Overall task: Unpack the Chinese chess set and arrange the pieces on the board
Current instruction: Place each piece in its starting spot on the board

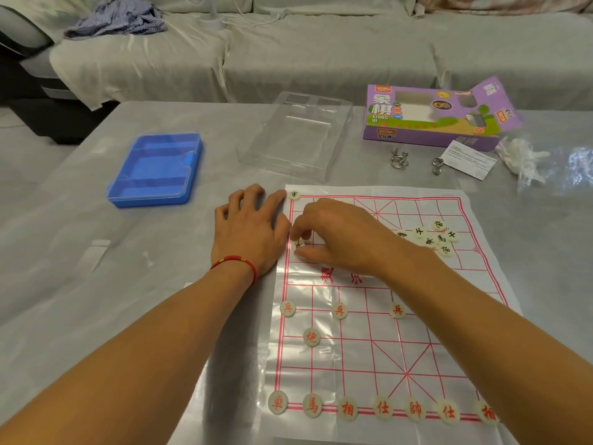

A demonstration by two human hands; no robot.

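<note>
Left hand [253, 229]: flat, fingers spread, pressing glossy plastic board [378, 316] edge | Right hand [333, 234]: fingers pinched round black-lettered disc [298, 245] | Desk [96, 268]: grey.

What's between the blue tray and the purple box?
In the head view, a clear plastic cover sits on the table between the blue tray and the purple box.

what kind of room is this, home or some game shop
Most likely a home living room: a cloth-covered sofa runs behind the low table, crumpled clothing lies on it, and the chess board is laid out casually.
</note>
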